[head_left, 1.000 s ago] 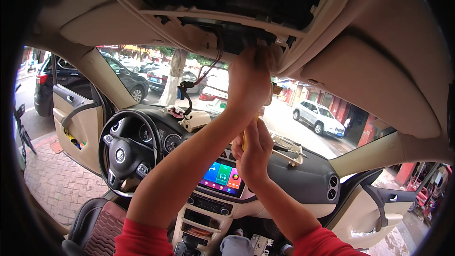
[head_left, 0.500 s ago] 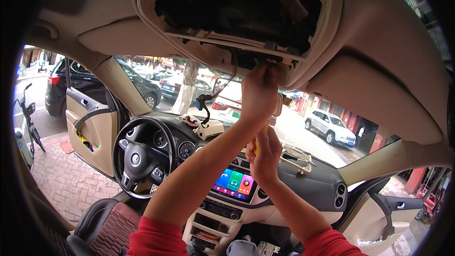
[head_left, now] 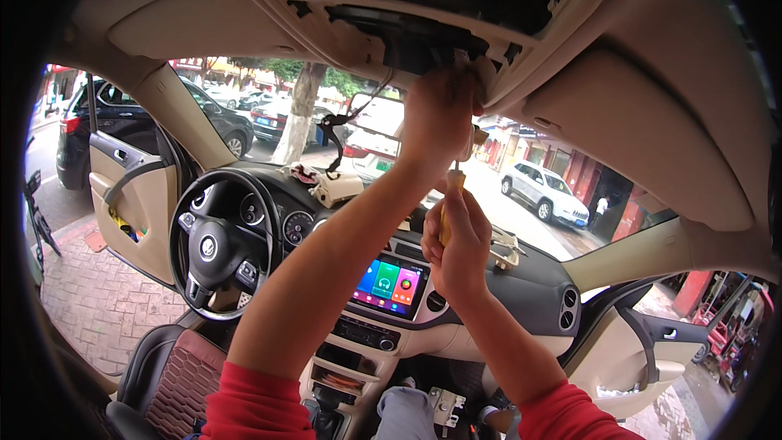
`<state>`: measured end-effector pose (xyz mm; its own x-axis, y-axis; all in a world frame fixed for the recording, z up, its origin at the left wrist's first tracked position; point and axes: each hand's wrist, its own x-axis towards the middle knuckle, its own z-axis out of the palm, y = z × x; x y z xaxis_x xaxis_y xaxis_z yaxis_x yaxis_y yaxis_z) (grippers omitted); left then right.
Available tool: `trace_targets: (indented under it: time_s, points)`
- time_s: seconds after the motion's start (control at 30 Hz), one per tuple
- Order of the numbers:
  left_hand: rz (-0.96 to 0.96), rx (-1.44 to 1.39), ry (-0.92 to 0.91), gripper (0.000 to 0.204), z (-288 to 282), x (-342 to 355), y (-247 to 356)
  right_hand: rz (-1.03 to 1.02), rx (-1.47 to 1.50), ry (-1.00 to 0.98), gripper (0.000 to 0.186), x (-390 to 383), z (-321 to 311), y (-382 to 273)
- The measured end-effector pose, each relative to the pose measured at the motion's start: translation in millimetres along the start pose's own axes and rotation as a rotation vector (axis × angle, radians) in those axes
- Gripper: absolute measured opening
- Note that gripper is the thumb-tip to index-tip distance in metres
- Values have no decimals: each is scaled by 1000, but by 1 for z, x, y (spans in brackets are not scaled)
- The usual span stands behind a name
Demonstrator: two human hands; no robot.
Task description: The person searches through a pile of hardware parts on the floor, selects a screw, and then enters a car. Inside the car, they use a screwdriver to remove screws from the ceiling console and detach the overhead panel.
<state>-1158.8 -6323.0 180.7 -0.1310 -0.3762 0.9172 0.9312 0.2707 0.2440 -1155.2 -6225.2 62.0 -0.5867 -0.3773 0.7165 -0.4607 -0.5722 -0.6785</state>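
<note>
My left hand (head_left: 442, 118) is raised to the front edge of the opened overhead console (head_left: 521, 53). Its fingers are bent together there, and what they grip is hidden. Just below, my right hand (head_left: 460, 236) is closed around the yellow handle of a screwdriver (head_left: 446, 220). The screwdriver stands nearly upright, its thin metal shaft pointing up toward the left hand; the tip is hidden. To the left of my left hand, a dark cable with a black connector (head_left: 332, 124) hangs from the console.
Loose beige trim parts lie on the dashboard (head_left: 338, 189), left and right of my arms. A steering wheel (head_left: 224, 248) and a lit screen (head_left: 389, 283) are below. Sun visors (head_left: 635, 138) flank the console. Both front doors stand open. A metal bracket (head_left: 447, 407) is low by a leg.
The view has tilted lower, so the console sits higher in it. My right hand has come down a little from the left, showing the screwdriver's handle and shaft more clearly.
</note>
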Motion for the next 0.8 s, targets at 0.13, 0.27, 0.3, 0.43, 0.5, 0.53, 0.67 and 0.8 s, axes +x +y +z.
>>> trace_targets:
  time_s: [0.13,0.27,0.3,0.43,0.5,0.53,0.67,0.8]
  points:
    - [78,108,-26,20,-6,1,-2,24,-152,9,34,-12,-16,6]
    - [118,108,3,20,-4,2,-2,71,-273,-1,34,-27,-39,19]
    - [136,107,21,19,-2,3,-3,77,-314,-10,35,-29,-47,22]
    - [114,105,82,20,4,3,-8,184,-393,-62,32,-38,-76,33]
    - [136,42,73,19,2,2,-11,219,-408,-71,31,-42,-89,36]
    - [98,35,60,18,1,1,-12,233,-419,-68,31,-44,-95,37]
    - [-35,-217,38,20,1,-4,-15,248,-375,-74,28,-52,-112,41]
    - [-43,-235,60,21,4,-5,-15,291,-419,-81,29,-55,-122,44]
